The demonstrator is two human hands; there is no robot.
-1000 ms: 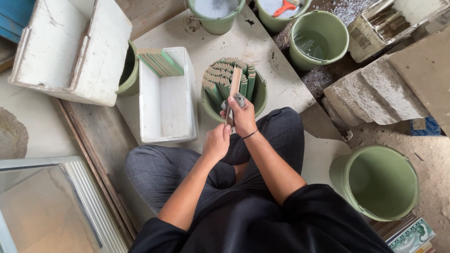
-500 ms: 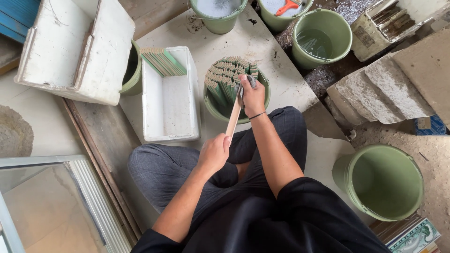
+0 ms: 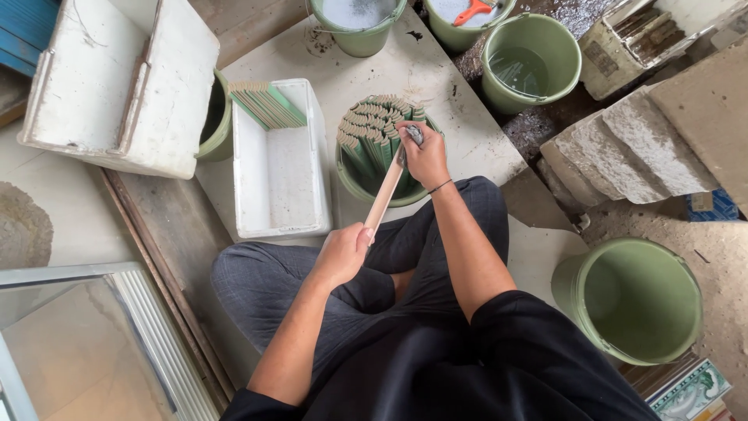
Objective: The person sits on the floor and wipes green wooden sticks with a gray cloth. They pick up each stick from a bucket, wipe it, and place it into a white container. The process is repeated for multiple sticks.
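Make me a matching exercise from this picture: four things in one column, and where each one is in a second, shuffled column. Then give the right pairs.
Things
1. left hand
2. right hand
3. orange scoop
4. stack of green strips

Places
A. lying in a bucket at the top edge
B. over the bucket packed with upright green strips
C. standing at the far end of the white foam box
D. gripping the near end of the pale flat strip, above the lap

Pairs: 1-D, 2-B, 3-A, 4-C
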